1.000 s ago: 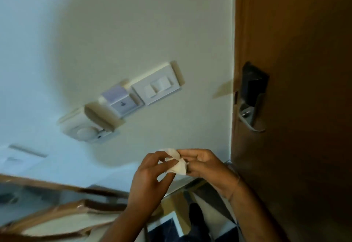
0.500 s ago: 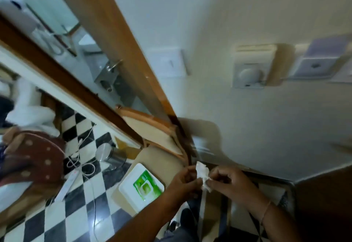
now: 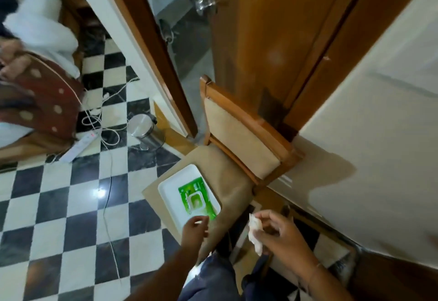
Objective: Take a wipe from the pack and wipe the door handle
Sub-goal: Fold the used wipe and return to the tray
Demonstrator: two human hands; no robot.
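Note:
A green pack of wipes [image 3: 196, 200] lies on a white tray [image 3: 172, 184] on the seat of a wooden chair [image 3: 239, 134]. My left hand [image 3: 193, 229] hovers just above the tray's near corner, fingers loosely apart, holding nothing. To its right, my right hand [image 3: 276, 232] pinches a crumpled white wipe [image 3: 256, 232]. A round metal door handle [image 3: 204, 4] shows on a wooden door [image 3: 260, 40] at the top, far from both hands.
The floor is black and white checks [image 3: 71, 206] with white cables and a power strip [image 3: 81, 144]. A small steel bin [image 3: 142, 130] stands beside the chair. A cream wall [image 3: 379, 134] fills the right side. A bed with a red cushion [image 3: 40, 101] is at left.
The view has swung left and down from the wall switches to the chair. My left hand has let go of the wipe and moved over the tray; my right hand keeps the wipe.

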